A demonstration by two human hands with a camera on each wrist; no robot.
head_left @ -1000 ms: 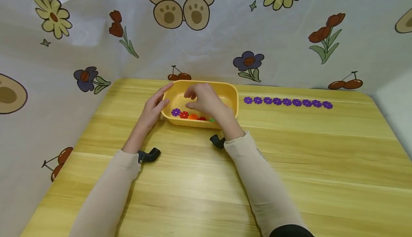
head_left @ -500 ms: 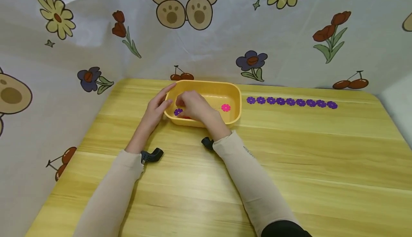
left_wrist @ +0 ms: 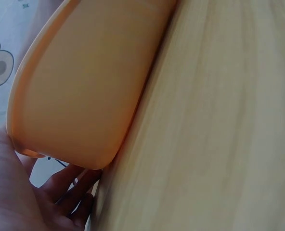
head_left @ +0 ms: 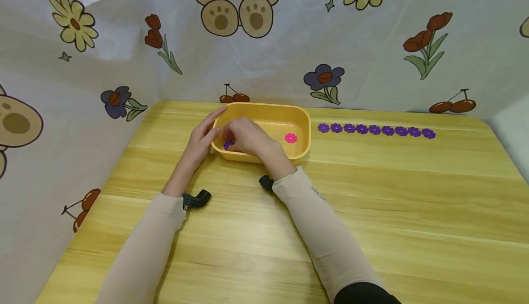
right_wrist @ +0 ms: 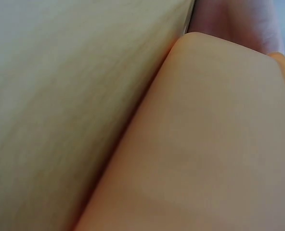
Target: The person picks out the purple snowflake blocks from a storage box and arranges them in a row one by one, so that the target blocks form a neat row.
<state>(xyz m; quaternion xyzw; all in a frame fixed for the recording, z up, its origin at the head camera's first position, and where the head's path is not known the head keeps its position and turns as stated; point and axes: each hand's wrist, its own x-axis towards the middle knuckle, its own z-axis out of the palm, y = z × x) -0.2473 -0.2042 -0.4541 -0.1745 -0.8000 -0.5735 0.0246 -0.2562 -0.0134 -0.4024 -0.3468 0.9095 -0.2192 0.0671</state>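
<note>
A yellow plastic bin (head_left: 285, 115) stands near the back of the table. My left hand (head_left: 200, 141) holds its left end, thumb at the rim and fingers around the outside, as the left wrist view of the bin (left_wrist: 84, 86) also shows. Inside the bin, my right hand (head_left: 249, 136) reaches down to the front left corner. Its thumb and finger pinch a purple flower-shaped piece (head_left: 228, 145), partly covered by the hand. A pink flower-shaped piece (head_left: 291, 138) lies at the bin's right side. The right wrist view shows mostly the bin's outer wall (right_wrist: 195, 144), the right fingers hidden.
Several purple flower-shaped pieces (head_left: 374, 130) form a straight row on the wooden table (head_left: 372, 194), right of the bin. A patterned cloth (head_left: 264, 60) hangs behind the table. Black wrist cameras (head_left: 197, 199) sit at both wrists.
My right hand has moved left and down into the bin's front left corner and taken hold of the purple piece, baring the pink one. My left hand keeps its hold on the bin.
</note>
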